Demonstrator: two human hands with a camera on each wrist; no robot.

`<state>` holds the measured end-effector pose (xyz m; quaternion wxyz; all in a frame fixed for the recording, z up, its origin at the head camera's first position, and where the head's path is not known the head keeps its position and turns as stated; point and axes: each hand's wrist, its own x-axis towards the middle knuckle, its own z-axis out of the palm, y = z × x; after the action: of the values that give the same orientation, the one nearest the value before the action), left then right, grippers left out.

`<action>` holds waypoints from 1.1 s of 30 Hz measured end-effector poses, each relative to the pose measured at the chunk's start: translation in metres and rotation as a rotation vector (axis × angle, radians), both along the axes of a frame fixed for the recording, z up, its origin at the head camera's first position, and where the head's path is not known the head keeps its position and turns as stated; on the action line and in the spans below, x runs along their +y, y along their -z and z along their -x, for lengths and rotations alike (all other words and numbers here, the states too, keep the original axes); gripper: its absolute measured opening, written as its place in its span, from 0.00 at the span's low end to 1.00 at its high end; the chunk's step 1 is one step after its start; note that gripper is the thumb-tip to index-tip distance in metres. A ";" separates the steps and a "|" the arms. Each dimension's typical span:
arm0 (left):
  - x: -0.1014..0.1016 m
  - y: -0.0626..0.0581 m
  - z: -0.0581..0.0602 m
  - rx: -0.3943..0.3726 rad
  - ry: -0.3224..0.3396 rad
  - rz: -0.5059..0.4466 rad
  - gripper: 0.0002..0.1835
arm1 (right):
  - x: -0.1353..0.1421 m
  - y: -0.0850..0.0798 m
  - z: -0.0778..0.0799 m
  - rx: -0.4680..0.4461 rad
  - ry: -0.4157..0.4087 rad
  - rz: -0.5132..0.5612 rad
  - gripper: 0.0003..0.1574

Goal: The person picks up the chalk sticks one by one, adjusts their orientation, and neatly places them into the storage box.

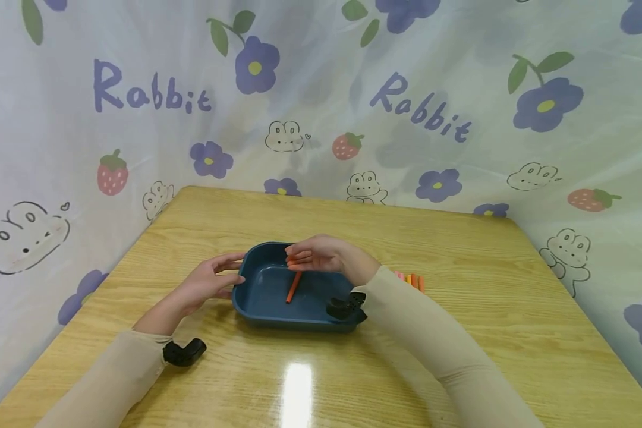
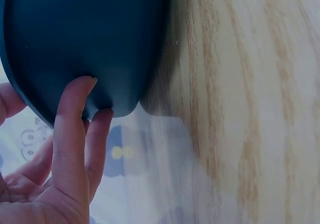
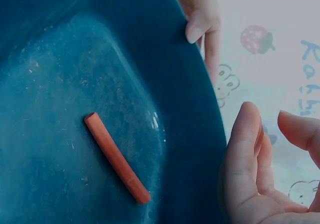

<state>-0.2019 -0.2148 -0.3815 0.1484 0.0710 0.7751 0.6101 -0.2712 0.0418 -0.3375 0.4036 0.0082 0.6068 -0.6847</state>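
A dark blue, rounded rectangular plastic basin [image 1: 299, 324] stands on the table. My left hand [image 1: 208, 279] holds its left end, with the thumb at the rim. In the left wrist view, fingertips [image 2: 76, 91] press against the basin's outer wall. Inside lies one slim orange chalk-like stick [image 3: 117, 159], slanting across the floor. Over the far side of the basin is my right hand [image 1: 323, 254], fingers loosely bent and thumb apart from them. The right wrist view shows nothing between those fingers. Its forearm hides the basin's right end.
Several coloured sticks [image 1: 414, 282], pink, yellow and orange, lie side by side on the wooden table [image 1: 487, 321] right of the basin, partly behind the right sleeve. A rabbit-print curtain [image 1: 310, 107] hangs around the back and sides. Small crumbs dot the basin floor.
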 end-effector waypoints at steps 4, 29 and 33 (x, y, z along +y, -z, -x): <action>0.000 0.001 0.000 0.002 -0.004 0.014 0.34 | 0.008 -0.003 -0.005 0.033 -0.019 0.003 0.26; 0.002 0.002 -0.001 0.015 -0.005 0.020 0.34 | 0.091 -0.005 -0.045 0.198 -0.009 0.115 0.10; 0.002 0.002 0.000 0.013 -0.008 0.023 0.34 | 0.107 0.001 -0.048 0.214 0.002 0.138 0.11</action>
<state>-0.2018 -0.2133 -0.3838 0.1417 0.0701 0.7831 0.6014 -0.2230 0.1488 -0.3386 0.3357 -0.0922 0.5977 -0.7222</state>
